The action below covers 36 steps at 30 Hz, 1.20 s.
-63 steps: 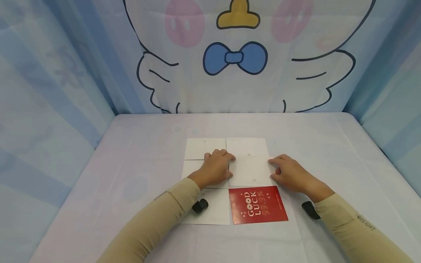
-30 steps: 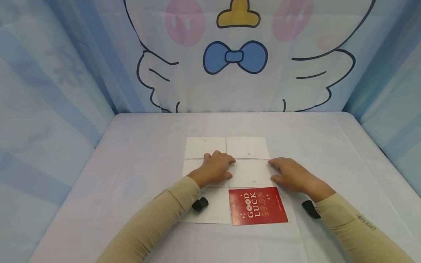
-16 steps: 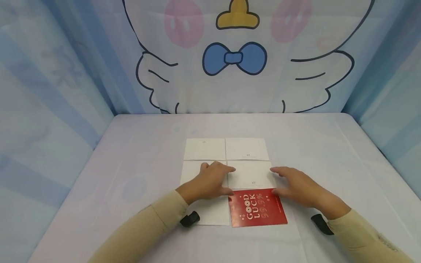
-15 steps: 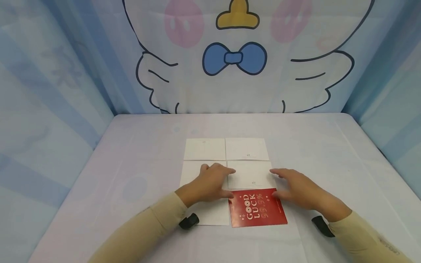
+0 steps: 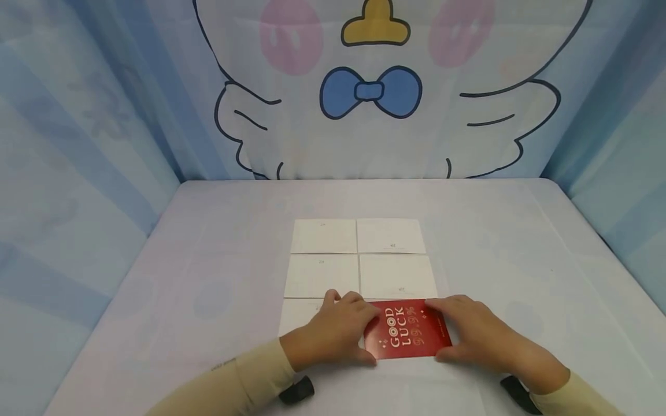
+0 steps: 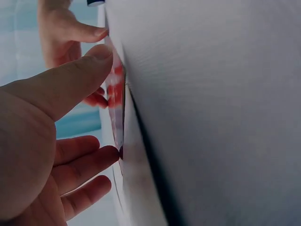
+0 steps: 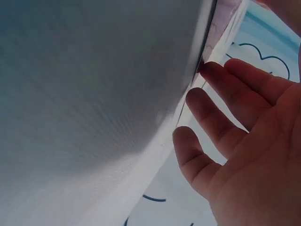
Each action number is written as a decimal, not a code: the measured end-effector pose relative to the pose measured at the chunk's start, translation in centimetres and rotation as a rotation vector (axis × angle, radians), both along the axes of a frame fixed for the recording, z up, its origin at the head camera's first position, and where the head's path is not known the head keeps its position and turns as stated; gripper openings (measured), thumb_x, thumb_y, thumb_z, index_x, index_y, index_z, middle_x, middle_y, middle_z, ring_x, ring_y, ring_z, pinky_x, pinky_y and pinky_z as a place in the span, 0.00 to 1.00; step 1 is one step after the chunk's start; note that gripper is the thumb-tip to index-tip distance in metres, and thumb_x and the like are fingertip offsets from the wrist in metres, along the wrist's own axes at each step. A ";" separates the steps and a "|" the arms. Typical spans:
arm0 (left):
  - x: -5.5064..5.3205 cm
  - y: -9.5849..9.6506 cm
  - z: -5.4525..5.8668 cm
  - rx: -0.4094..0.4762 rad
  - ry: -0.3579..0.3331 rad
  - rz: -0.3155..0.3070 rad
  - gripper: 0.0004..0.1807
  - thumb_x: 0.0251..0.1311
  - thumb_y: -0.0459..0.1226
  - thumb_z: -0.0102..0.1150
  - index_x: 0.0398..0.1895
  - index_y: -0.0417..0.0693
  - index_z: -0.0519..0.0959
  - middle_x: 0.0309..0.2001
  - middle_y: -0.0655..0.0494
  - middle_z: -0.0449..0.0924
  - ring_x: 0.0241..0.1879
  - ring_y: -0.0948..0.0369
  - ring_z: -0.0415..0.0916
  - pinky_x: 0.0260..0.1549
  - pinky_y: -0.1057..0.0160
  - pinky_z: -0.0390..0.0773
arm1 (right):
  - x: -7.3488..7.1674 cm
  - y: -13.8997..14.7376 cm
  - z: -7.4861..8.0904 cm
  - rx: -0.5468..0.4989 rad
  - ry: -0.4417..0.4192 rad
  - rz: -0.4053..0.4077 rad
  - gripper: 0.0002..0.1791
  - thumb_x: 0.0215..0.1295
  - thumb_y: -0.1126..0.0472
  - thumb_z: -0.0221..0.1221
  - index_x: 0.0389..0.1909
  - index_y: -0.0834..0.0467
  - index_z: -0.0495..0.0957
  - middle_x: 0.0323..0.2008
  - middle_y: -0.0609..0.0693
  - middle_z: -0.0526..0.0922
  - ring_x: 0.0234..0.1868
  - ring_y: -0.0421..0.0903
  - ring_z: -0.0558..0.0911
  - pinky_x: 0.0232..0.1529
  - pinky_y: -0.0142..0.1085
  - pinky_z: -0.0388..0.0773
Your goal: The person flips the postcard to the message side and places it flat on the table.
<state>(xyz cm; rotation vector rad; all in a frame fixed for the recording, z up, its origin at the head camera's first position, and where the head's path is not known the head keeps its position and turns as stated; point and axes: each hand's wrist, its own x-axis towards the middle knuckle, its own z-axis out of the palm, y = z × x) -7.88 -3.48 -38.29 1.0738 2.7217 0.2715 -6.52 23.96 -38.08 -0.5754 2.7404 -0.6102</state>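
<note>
A red card point(image 5: 408, 329) printed "GOOD LUCK 99.9%" lies flat at the near right of a block of white cards. My left hand point(image 5: 335, 329) is at its left edge, index finger at the far corner and thumb near the front corner. Opposite it, my right hand point(image 5: 484, 335) has its fingers at the far right corner and its thumb by the near right corner. In the left wrist view the left fingers point(image 6: 89, 162) reach the card's edge, fairly straight. The right fingers point(image 7: 235, 94) look extended in the right wrist view.
Beyond the red card lie two white cards point(image 5: 398, 275) point(image 5: 391, 235) in the right column. The left column holds white cards point(image 5: 322, 275) too, its nearest one point(image 5: 296, 315) partly hidden by my left hand. A pale cloth point(image 5: 208, 323) covers the table; printed curtains point(image 5: 372, 144) enclose it.
Both hands have moved from the middle-row white cards toward me, onto the sides of the red card. The red card sits slightly straighter, and a gap between the far right white cards has closed up neatly.
</note>
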 end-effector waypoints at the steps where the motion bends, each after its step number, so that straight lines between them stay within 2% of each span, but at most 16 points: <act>1: 0.0 0.0 -0.1 -0.006 0.007 -0.002 0.41 0.46 0.60 0.75 0.63 0.56 0.75 0.54 0.67 0.79 0.54 0.64 0.67 0.48 0.54 0.63 | 0.1 0.0 -0.1 0.005 -0.004 0.003 0.50 0.40 0.44 0.80 0.65 0.57 0.73 0.57 0.50 0.78 0.58 0.55 0.73 0.52 0.57 0.76; 5: 0.2 0.1 -0.5 -0.018 0.029 -0.011 0.42 0.46 0.60 0.75 0.63 0.55 0.74 0.54 0.66 0.78 0.54 0.64 0.68 0.49 0.54 0.63 | 0.3 0.0 -0.2 0.010 -0.001 0.015 0.51 0.39 0.44 0.79 0.66 0.57 0.72 0.57 0.50 0.78 0.58 0.55 0.73 0.53 0.59 0.74; 10: 0.2 0.2 -0.6 -0.005 0.035 -0.016 0.36 0.52 0.55 0.73 0.62 0.54 0.75 0.53 0.64 0.79 0.54 0.64 0.69 0.49 0.53 0.64 | 0.3 0.1 -0.2 0.009 0.013 0.022 0.50 0.40 0.44 0.79 0.66 0.57 0.72 0.56 0.50 0.78 0.57 0.55 0.74 0.53 0.59 0.73; 15: 0.3 0.3 -0.4 -0.002 0.033 -0.028 0.32 0.52 0.53 0.73 0.59 0.55 0.76 0.51 0.64 0.80 0.53 0.64 0.70 0.49 0.52 0.64 | 0.3 0.1 -0.2 0.021 0.010 0.022 0.48 0.41 0.45 0.79 0.65 0.58 0.73 0.56 0.50 0.79 0.57 0.54 0.74 0.53 0.59 0.74; 22: -0.4 0.3 0.1 0.031 -0.129 0.013 0.33 0.52 0.50 0.74 0.61 0.51 0.78 0.49 0.65 0.81 0.52 0.63 0.71 0.48 0.53 0.63 | 0.7 0.0 -0.1 0.065 0.072 0.081 0.48 0.41 0.43 0.78 0.64 0.57 0.72 0.56 0.49 0.78 0.57 0.52 0.74 0.53 0.58 0.74; 27: -0.9 0.1 0.3 0.044 -0.186 0.010 0.34 0.52 0.50 0.73 0.63 0.51 0.77 0.50 0.66 0.81 0.53 0.63 0.71 0.46 0.54 0.61 | 0.9 0.1 0.1 0.073 0.131 0.125 0.41 0.46 0.46 0.76 0.60 0.58 0.74 0.53 0.48 0.79 0.54 0.50 0.76 0.53 0.56 0.73; 33: -0.8 -0.1 0.4 0.049 -0.170 -0.003 0.43 0.49 0.57 0.74 0.68 0.54 0.72 0.56 0.66 0.79 0.55 0.64 0.70 0.49 0.53 0.62 | 0.9 0.0 0.6 0.077 0.085 0.113 0.31 0.51 0.51 0.72 0.57 0.57 0.78 0.51 0.47 0.82 0.50 0.49 0.79 0.53 0.55 0.76; 36: -0.9 -0.2 0.4 0.087 -0.108 -0.004 0.37 0.54 0.50 0.72 0.67 0.55 0.72 0.53 0.67 0.81 0.50 0.67 0.74 0.51 0.53 0.65 | 0.8 0.0 1.0 0.082 0.100 0.094 0.27 0.52 0.55 0.70 0.55 0.56 0.80 0.48 0.44 0.83 0.46 0.45 0.79 0.51 0.52 0.78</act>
